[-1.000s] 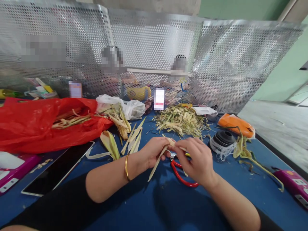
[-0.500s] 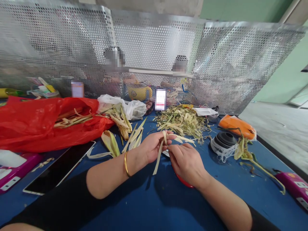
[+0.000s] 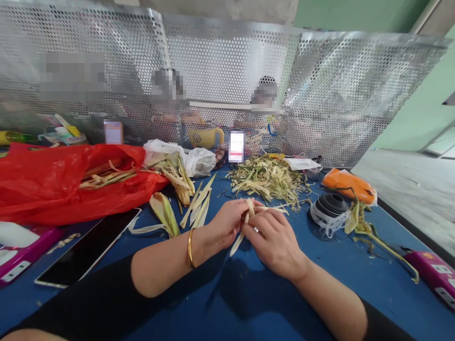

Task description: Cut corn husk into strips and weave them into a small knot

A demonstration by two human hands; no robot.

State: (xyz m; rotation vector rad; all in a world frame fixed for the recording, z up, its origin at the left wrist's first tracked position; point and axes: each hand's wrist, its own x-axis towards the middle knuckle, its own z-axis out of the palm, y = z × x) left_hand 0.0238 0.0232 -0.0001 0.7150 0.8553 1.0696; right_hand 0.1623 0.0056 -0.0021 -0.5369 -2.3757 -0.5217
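A pale strip of corn husk point(image 3: 236, 246) is looped between my two hands, its free end hanging down and other ends sticking out to the right. My left hand point(image 3: 227, 225) is closed, pinching the loop near its fingertips. Right beside it, my right hand point(image 3: 273, 241) has its fingers bent and closed on the same strip. The two hands touch or nearly touch, and the fingertips are partly hidden behind the right hand. Just beyond them lies a heap of shredded husk point(image 3: 268, 177). Cut husk pieces point(image 3: 201, 208) and a whole husk leaf point(image 3: 164, 213) lie to the left.
A red plastic bag point(image 3: 46, 182) with dried husks fills the left. Near it are a tablet point(image 3: 88, 251) and a purple power strip point(image 3: 31, 248). A black spool with white thread point(image 3: 330, 208) and an orange packet point(image 3: 348, 184) stand right. A perforated metal screen point(image 3: 227, 61) closes the back.
My right hand has moved up and closer to the left, fingers now over the strip. The left hand has turned inward. The red handle seen under my right hand no longer shows.
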